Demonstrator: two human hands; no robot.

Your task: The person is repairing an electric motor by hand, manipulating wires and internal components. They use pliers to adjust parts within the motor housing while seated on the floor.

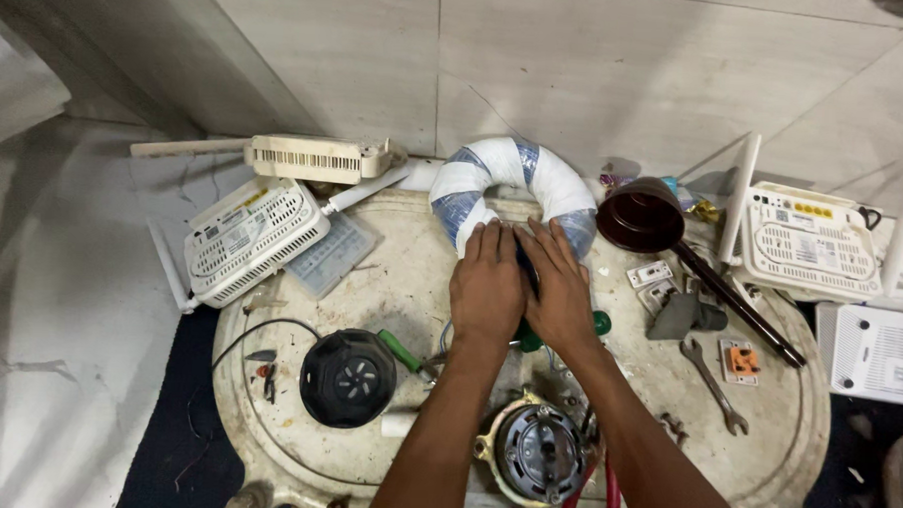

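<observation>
**Both hands pressed together over a small dark part**

The left hand (488,282) and the right hand (560,288) lay side by side, palms down, fingers stretched toward the wrapped ring (514,191), a white-and-blue taped hoop at the far edge of the round worktop (775,436). Between them sat a dark object (524,267), mostly covered; whether either hand truly gripped it I could not tell. A green-handled tool (400,350) lay just left of the left forearm, and something green (601,322) peeked out beside the right wrist.

It looked like a fitting or pressing step (my guess, nothing firmer), and any next move would call for steady, even pressure from both palms.

Around them: a black fan-like housing (348,377), a bare motor (537,451) near the forearms, a spanner (712,373), a brown ladle (643,216), and 2 white routers (254,239) (810,242), well apart at either side.
</observation>
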